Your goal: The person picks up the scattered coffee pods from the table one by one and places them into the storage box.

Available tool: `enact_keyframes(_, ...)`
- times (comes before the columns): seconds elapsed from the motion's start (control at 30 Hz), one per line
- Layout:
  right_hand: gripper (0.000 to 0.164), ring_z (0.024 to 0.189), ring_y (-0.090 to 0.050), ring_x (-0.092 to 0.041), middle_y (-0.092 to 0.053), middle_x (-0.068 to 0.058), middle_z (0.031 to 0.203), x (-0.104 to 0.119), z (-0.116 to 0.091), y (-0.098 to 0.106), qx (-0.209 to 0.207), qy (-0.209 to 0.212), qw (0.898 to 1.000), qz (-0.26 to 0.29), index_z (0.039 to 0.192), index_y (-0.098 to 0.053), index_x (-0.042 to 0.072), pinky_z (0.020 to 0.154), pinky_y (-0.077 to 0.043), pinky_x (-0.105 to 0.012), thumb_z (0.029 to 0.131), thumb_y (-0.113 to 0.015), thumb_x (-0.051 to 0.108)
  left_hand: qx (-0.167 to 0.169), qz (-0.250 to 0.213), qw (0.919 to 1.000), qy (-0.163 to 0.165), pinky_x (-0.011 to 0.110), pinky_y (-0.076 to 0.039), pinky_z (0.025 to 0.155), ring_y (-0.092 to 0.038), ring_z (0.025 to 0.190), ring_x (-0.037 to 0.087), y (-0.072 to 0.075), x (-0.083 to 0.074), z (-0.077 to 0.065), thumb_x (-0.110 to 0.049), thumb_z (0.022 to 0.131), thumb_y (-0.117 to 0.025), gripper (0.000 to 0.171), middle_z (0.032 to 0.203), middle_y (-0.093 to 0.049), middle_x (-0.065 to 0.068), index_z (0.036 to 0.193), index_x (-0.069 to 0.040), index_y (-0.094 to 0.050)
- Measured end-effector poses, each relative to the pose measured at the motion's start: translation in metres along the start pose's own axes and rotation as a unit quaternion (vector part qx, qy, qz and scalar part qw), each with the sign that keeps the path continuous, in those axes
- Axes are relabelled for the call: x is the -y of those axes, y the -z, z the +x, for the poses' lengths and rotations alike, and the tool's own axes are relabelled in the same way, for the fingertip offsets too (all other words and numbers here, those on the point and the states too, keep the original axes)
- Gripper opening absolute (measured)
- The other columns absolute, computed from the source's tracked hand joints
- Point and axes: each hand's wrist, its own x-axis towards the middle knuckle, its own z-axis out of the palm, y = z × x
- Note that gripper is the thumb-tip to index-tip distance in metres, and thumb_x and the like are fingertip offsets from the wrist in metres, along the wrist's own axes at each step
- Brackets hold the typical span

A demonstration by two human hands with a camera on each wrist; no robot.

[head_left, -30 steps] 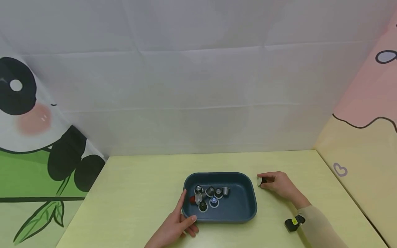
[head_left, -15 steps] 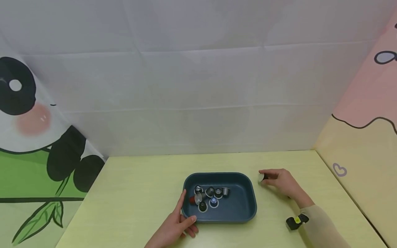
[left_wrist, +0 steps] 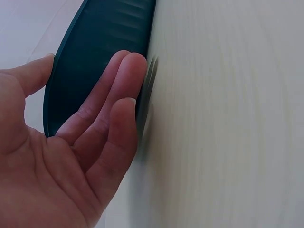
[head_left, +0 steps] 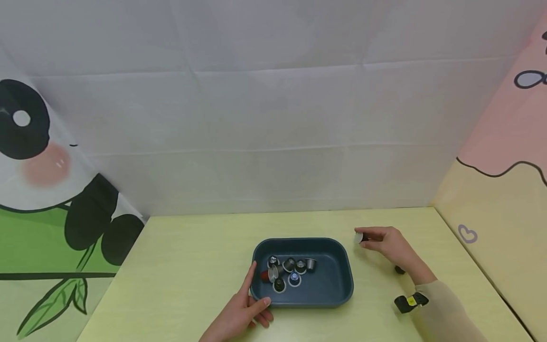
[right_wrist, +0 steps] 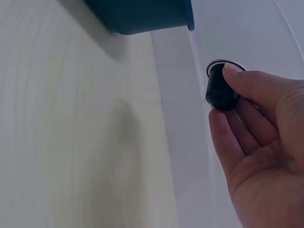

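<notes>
A dark blue rectangular tray (head_left: 329, 297) stands on the table. My left hand (head_left: 239, 311) holds its near left corner, the index finger along the left side and the thumb at the front rim. In the left wrist view, the other fingers (left_wrist: 126, 78) bend against the tray's outer wall (left_wrist: 90, 52). Several coffee capsules lie in the tray's left and middle part, among them a blue one (head_left: 294, 279) and a red one (head_left: 265, 276). To the right of the tray, my right hand (head_left: 386, 242) pinches a black coffee capsule (right_wrist: 221, 88) above the table, its pale lid facing left.
The pale yellow table (head_left: 192, 266) meets a white cloth backdrop (head_left: 273, 180) at the back. A printed panel (head_left: 504, 228) rises on the right, and a panda-print cloth (head_left: 47, 242) hangs on the left. A small black camera (head_left: 406, 304) is strapped to the right wrist.
My right hand has risen and moved slightly toward the back, carrying the black coffee capsule. The left hand, the tray and the capsules in it stay where they were.
</notes>
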Motion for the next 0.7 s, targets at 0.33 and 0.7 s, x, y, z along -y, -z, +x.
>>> enact_keyframes(0.33,0.042,0.114,-0.064,-0.032,-0.065,-0.017,0.127,0.015,-0.002,-0.005,0.012,0.005,1.000,0.019,0.129,-0.068,0.005,0.083,-0.053,-0.024,0.088,-0.077,0.012,0.001,-0.002,1.0000,0.001,0.034,-0.048,0.057,-0.072,0.070,0.029,0.000,-0.001,0.000,-0.032,0.100,-0.063,0.095,0.080,-0.073,0.012,0.160,-0.032,0.011)
enact_keyframes(0.7,0.044,0.115,-0.064,-0.032,-0.064,-0.016,0.128,0.025,-0.004,-0.011,0.025,0.011,0.999,0.037,0.129,-0.066,0.002,0.084,-0.052,-0.024,0.088,-0.077,0.013,0.005,-0.013,0.9999,0.002,0.034,-0.048,0.059,-0.072,0.070,0.029,0.000,0.000,0.000,-0.030,0.100,-0.063,0.095,0.080,-0.073,0.013,0.160,-0.030,0.011)
